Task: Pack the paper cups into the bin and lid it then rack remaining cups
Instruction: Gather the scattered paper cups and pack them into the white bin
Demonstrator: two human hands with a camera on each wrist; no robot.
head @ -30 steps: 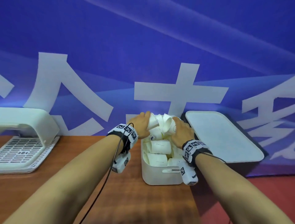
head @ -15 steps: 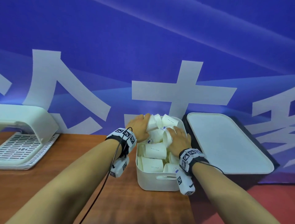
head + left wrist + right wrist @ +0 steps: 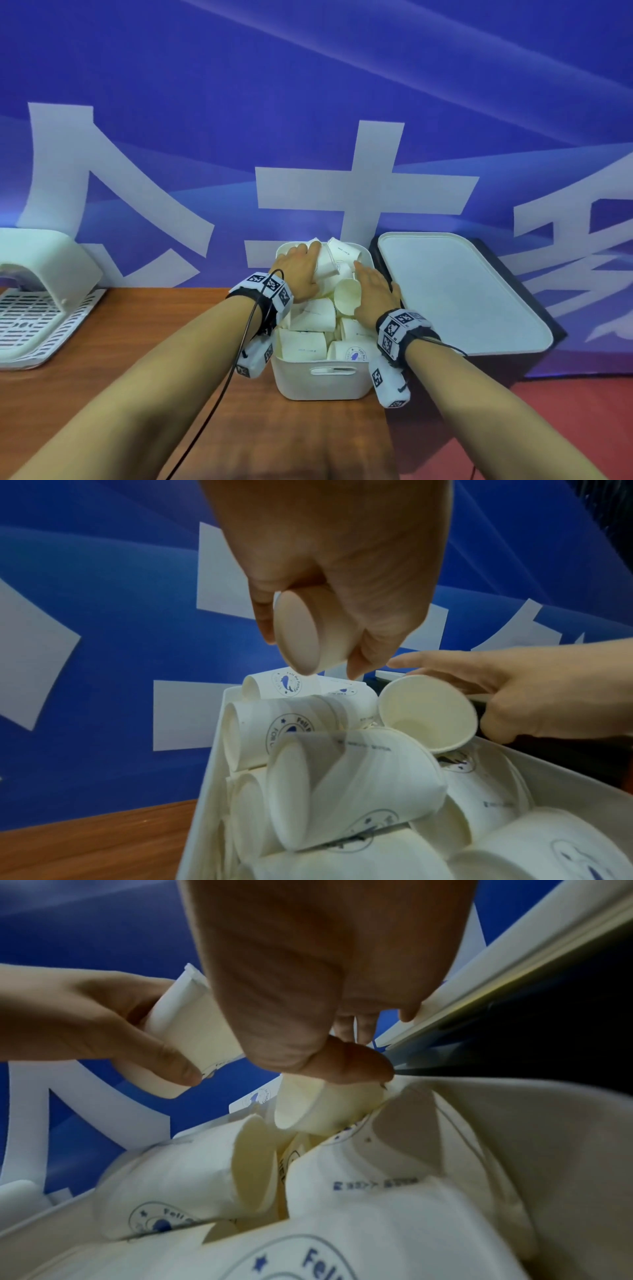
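A white bin on the wooden table is heaped with printed white paper cups. My left hand is over the bin's far left corner and grips one cup between thumb and fingers, base toward the wrist. My right hand lies over the far right of the heap with its fingers stretched forward. Its thumb presses on a cup that lies on its side, mouth toward me. The white lid lies flat to the right of the bin.
The lid rests on a dark box beside the table. A white slatted cup rack with a hooded top stands at the table's far left. A blue banner closes off the back. Bare wood lies between rack and bin.
Both hands have come down from holding a bunch of cups above the bin's far end. The bunch has settled into the heap, and the right hand has flattened beside a tipped cup.
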